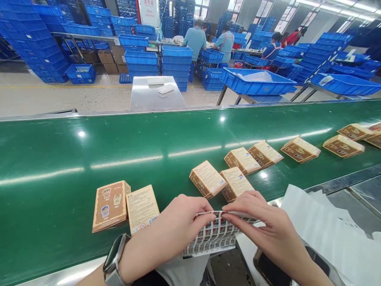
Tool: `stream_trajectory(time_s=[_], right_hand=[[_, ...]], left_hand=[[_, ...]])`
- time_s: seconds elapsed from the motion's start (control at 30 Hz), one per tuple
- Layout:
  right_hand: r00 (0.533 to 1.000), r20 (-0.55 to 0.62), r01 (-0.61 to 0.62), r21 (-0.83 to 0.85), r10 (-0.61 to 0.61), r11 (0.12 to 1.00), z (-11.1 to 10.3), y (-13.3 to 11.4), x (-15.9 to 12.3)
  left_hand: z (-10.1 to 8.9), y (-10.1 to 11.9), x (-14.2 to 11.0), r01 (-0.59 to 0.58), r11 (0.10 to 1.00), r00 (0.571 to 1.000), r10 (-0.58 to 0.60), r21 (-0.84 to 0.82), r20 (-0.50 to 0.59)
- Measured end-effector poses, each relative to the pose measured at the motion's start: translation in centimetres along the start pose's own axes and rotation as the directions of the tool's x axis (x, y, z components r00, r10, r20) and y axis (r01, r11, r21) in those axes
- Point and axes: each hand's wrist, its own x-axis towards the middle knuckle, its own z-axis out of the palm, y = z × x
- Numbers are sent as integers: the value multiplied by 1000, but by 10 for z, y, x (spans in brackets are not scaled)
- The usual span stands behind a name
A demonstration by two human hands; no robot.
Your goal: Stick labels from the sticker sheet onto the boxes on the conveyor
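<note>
Both hands pinch the top edge of a sticker sheet (212,236), which has a white grid around small dark rectangles and bends downward. My left hand (189,216), with a watch (114,254) on its wrist, grips it between thumb and fingers. Close beside it, my right hand (257,218) pinches the same edge. Just beyond the hands, a printed small box (236,183) and another box (207,178) lie on the green conveyor belt (166,135). Left of my left hand are a brown box (110,204) with cartoon figures and a cream box (142,208) showing text.
More boxes (300,150) are spread along the belt to the right. White paper sheets (324,234) and a dark phone (270,268) lie at my right. Across the belt stand a metal table (154,99), blue crates (177,65) and several people at work.
</note>
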Motion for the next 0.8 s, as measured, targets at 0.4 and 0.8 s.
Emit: stream_trajectory(time_s=[0.4,0.8], right_hand=[[983,-161,56,-190,-87,980,0,19,-6],[623,163,-654,645,765,396,41,92,46]], left_hand=[[-7,2,14,12,998,998,-8,59,-58],[11,-39,42,-296,884,953,247,362,176]])
